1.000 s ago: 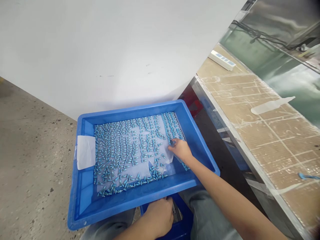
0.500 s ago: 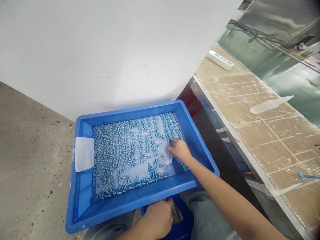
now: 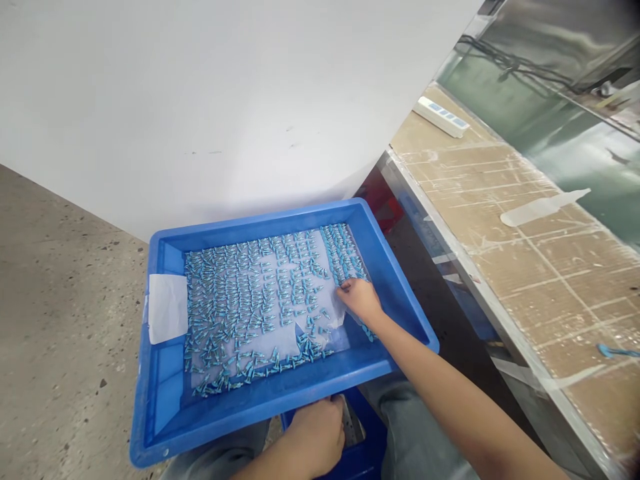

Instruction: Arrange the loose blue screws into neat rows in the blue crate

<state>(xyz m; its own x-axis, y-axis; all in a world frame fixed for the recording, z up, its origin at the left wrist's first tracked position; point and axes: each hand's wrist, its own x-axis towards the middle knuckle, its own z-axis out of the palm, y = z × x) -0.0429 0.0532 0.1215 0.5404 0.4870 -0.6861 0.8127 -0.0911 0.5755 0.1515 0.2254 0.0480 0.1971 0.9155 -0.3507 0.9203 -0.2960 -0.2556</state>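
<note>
A blue plastic tray (image 3: 165,393) rests on my lap. Inside it lies a clear sheet (image 3: 280,343) covered with several rows of small blue parts (image 3: 240,300). My right hand (image 3: 360,299) reaches into the tray's right side, fingers curled and pinched among the parts at the sheet's lifted edge. What the fingertips hold is too small to make out. My left hand (image 3: 315,437) is closed below the tray's near rim, over a blue thing under the tray; what it grips is hidden.
A white label (image 3: 167,308) hangs over the tray's left wall. A scratched brown workbench (image 3: 525,220) runs along the right, with a white power strip (image 3: 443,117) at its far end. A white wall stands behind, speckled floor to the left.
The view has shifted slightly. My right hand's fingers have moved a little among the parts at the sheet's edge; the left hand stays where it was.
</note>
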